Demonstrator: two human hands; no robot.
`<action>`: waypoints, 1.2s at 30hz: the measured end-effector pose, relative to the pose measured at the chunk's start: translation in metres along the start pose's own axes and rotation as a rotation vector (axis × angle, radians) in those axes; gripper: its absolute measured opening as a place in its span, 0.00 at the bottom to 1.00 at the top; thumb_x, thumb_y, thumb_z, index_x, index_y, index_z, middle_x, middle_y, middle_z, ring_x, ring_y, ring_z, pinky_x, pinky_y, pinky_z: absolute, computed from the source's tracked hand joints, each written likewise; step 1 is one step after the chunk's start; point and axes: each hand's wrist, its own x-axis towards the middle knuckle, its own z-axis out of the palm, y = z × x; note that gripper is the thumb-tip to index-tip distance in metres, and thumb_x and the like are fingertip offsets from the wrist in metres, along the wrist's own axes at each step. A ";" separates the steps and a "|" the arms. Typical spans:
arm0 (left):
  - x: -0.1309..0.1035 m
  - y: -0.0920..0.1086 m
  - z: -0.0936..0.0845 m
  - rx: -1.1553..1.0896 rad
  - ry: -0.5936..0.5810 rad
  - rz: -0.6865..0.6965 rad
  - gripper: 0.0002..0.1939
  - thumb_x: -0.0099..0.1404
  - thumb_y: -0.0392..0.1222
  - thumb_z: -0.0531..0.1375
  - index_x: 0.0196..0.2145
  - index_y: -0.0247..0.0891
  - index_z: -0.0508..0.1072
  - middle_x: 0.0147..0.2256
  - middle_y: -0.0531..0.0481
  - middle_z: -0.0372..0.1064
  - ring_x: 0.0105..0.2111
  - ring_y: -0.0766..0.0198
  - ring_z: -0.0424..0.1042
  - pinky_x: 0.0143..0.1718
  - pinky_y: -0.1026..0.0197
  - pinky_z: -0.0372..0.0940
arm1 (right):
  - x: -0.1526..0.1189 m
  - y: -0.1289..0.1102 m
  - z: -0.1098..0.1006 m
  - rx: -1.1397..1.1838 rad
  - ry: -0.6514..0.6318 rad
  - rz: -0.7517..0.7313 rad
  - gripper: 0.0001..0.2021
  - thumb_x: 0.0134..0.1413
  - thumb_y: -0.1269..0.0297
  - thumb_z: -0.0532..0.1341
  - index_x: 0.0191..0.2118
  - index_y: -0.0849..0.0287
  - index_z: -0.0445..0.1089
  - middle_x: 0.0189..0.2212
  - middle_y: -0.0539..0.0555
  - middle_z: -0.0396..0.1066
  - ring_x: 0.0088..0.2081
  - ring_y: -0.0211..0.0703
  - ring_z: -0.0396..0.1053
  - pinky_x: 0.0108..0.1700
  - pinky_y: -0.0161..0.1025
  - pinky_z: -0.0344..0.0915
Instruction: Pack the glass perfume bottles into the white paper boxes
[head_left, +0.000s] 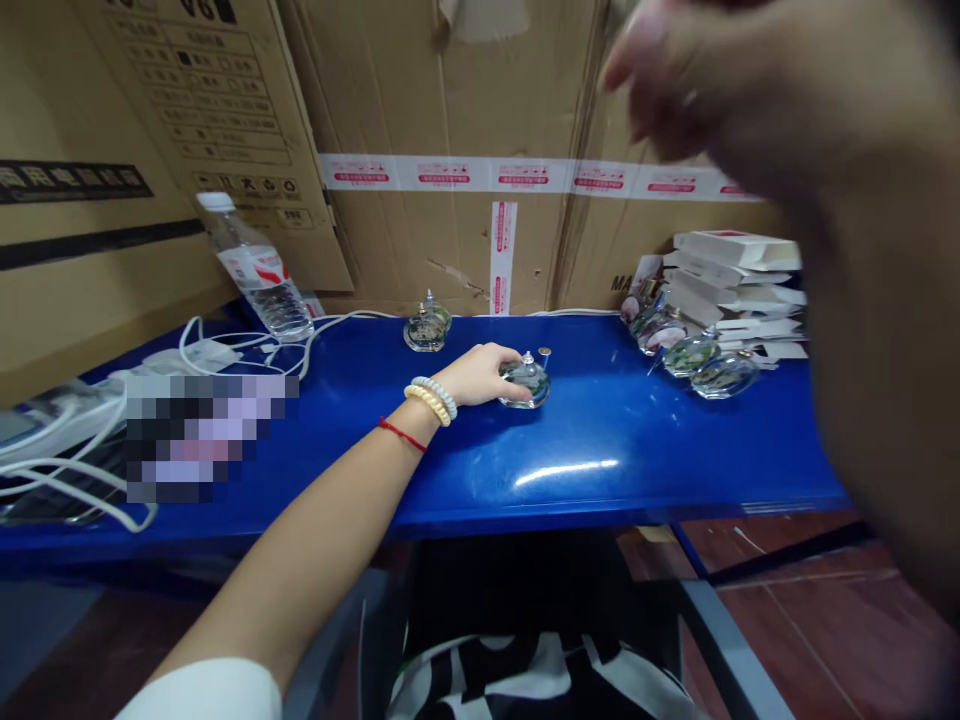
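My left hand (484,375) reaches across the blue table (450,470) and is closed on a round glass bottle (529,382), its fingers and thumb on the bottle's left side. A small metallic cap (544,353) shows just behind that bottle. My right hand (675,85) is raised close to the camera at the upper right, blurred, with its fingers curled; what it holds, if anything, cannot be made out. Two similar glass bottles (426,328) stand near the table's back edge, left of centre.
Several glass bottles (690,352) sit at the right beside a stack of white flattened boxes (739,285). A water bottle (262,275), white cables (112,400) and a pixelated object (206,435) are at the left. Cardboard (450,110) stands behind the table.
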 end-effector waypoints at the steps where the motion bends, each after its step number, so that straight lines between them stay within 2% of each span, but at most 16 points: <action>1: -0.001 -0.001 -0.005 -0.006 -0.020 -0.009 0.15 0.49 0.48 0.68 0.32 0.36 0.76 0.29 0.53 0.73 0.30 0.64 0.69 0.32 0.63 0.59 | -0.003 0.002 0.006 -0.129 -0.021 0.039 0.07 0.51 0.62 0.65 0.32 0.61 0.75 0.21 0.42 0.65 0.20 0.22 0.58 0.21 0.27 0.50; 3: -0.007 -0.005 -0.018 -0.025 -0.088 -0.036 0.14 0.47 0.47 0.68 0.30 0.36 0.76 0.27 0.53 0.73 0.28 0.64 0.69 0.31 0.63 0.59 | -0.017 0.020 0.033 -0.106 -0.167 0.093 0.06 0.51 0.65 0.66 0.34 0.62 0.76 0.20 0.44 0.66 0.18 0.22 0.59 0.21 0.25 0.52; 5: -0.017 -0.010 -0.035 -0.040 -0.165 -0.082 0.13 0.45 0.45 0.69 0.29 0.36 0.77 0.26 0.53 0.74 0.26 0.64 0.69 0.29 0.63 0.59 | -0.035 0.048 0.072 -0.020 -0.252 0.310 0.07 0.48 0.71 0.68 0.36 0.63 0.74 0.19 0.45 0.69 0.19 0.27 0.62 0.21 0.27 0.58; 8: -0.042 -0.023 -0.062 -0.031 -0.222 -0.174 0.14 0.43 0.44 0.70 0.29 0.38 0.78 0.26 0.53 0.75 0.26 0.64 0.70 0.29 0.64 0.60 | -0.054 0.085 0.137 0.105 -0.386 0.499 0.05 0.52 0.68 0.66 0.33 0.63 0.71 0.20 0.48 0.71 0.19 0.32 0.65 0.23 0.31 0.62; 10: -0.061 -0.034 -0.077 -0.027 -0.180 -0.263 0.14 0.43 0.43 0.69 0.31 0.38 0.79 0.26 0.53 0.76 0.27 0.63 0.71 0.30 0.64 0.61 | -0.060 0.095 0.175 0.036 -0.450 0.453 0.06 0.48 0.66 0.68 0.31 0.62 0.73 0.24 0.50 0.74 0.25 0.33 0.69 0.30 0.31 0.65; 13: -0.084 -0.049 -0.092 -0.028 -0.038 -0.377 0.17 0.43 0.44 0.69 0.33 0.38 0.78 0.28 0.52 0.76 0.29 0.61 0.72 0.31 0.64 0.62 | -0.060 0.095 0.218 -0.068 -0.526 0.379 0.04 0.47 0.69 0.67 0.32 0.60 0.76 0.29 0.50 0.76 0.32 0.35 0.71 0.37 0.31 0.65; 16: -0.096 -0.061 -0.099 -0.051 0.065 -0.439 0.22 0.42 0.45 0.70 0.36 0.36 0.75 0.31 0.50 0.76 0.31 0.60 0.73 0.33 0.62 0.64 | -0.055 0.094 0.248 -0.085 -0.536 0.395 0.07 0.46 0.72 0.65 0.34 0.59 0.77 0.30 0.52 0.76 0.34 0.38 0.71 0.39 0.33 0.64; 19: -0.098 -0.071 -0.100 -0.064 0.115 -0.450 0.24 0.42 0.46 0.70 0.36 0.35 0.72 0.32 0.49 0.75 0.32 0.60 0.72 0.35 0.61 0.64 | -0.052 0.096 0.266 -0.114 -0.520 0.423 0.07 0.48 0.69 0.64 0.36 0.60 0.76 0.32 0.56 0.76 0.34 0.41 0.72 0.40 0.35 0.65; 21: -0.096 -0.077 -0.100 -0.064 0.122 -0.431 0.23 0.43 0.47 0.70 0.36 0.35 0.72 0.32 0.49 0.75 0.32 0.60 0.72 0.35 0.61 0.64 | -0.052 0.097 0.267 -0.129 -0.515 0.435 0.09 0.48 0.66 0.66 0.38 0.60 0.76 0.34 0.57 0.75 0.35 0.42 0.72 0.39 0.36 0.65; 23: -0.095 -0.080 -0.099 -0.056 0.118 -0.410 0.22 0.43 0.48 0.70 0.35 0.35 0.71 0.31 0.50 0.74 0.32 0.61 0.72 0.35 0.61 0.64 | -0.054 0.095 0.257 -0.160 -0.512 0.419 0.12 0.49 0.61 0.66 0.39 0.60 0.75 0.35 0.58 0.75 0.35 0.42 0.71 0.39 0.37 0.65; 26: -0.095 -0.080 -0.099 -0.057 0.110 -0.394 0.20 0.44 0.46 0.70 0.33 0.36 0.71 0.30 0.51 0.73 0.31 0.62 0.71 0.33 0.62 0.62 | -0.059 0.094 0.220 -0.374 -0.452 0.301 0.14 0.54 0.55 0.62 0.40 0.60 0.74 0.37 0.60 0.75 0.38 0.48 0.71 0.41 0.41 0.66; 28: -0.096 -0.077 -0.101 -0.080 0.100 -0.396 0.18 0.44 0.45 0.69 0.32 0.36 0.71 0.30 0.52 0.73 0.30 0.63 0.71 0.33 0.63 0.62 | -0.065 0.098 0.187 -0.609 -0.371 0.211 0.16 0.55 0.56 0.59 0.43 0.62 0.73 0.41 0.65 0.74 0.46 0.56 0.69 0.44 0.45 0.66; 29: -0.097 -0.076 -0.101 -0.091 0.096 -0.395 0.18 0.45 0.44 0.69 0.32 0.36 0.71 0.29 0.52 0.73 0.30 0.63 0.71 0.33 0.63 0.62 | -0.068 0.101 0.171 -0.716 -0.386 0.216 0.19 0.52 0.54 0.61 0.44 0.64 0.73 0.43 0.68 0.73 0.49 0.60 0.68 0.45 0.48 0.66; 31: -0.098 -0.075 -0.102 -0.097 0.091 -0.389 0.17 0.45 0.44 0.69 0.31 0.36 0.70 0.29 0.52 0.73 0.30 0.63 0.71 0.33 0.62 0.62 | -0.074 0.111 0.146 -0.842 -0.474 0.355 0.26 0.48 0.49 0.63 0.47 0.65 0.71 0.45 0.70 0.71 0.49 0.63 0.68 0.44 0.48 0.66; 34: -0.097 -0.077 -0.101 -0.094 0.089 -0.382 0.17 0.44 0.44 0.70 0.31 0.36 0.71 0.29 0.51 0.73 0.31 0.62 0.71 0.34 0.61 0.62 | -0.082 0.124 0.130 -0.776 -0.690 0.520 0.19 0.49 0.60 0.62 0.47 0.62 0.71 0.41 0.65 0.74 0.41 0.54 0.73 0.39 0.43 0.67; 36: -0.096 -0.081 -0.098 -0.118 0.105 -0.375 0.17 0.44 0.44 0.70 0.31 0.36 0.72 0.30 0.51 0.74 0.32 0.61 0.72 0.36 0.60 0.64 | -0.084 0.125 0.135 -0.659 -0.753 0.496 0.15 0.48 0.69 0.60 0.45 0.60 0.72 0.37 0.60 0.76 0.39 0.49 0.74 0.38 0.39 0.66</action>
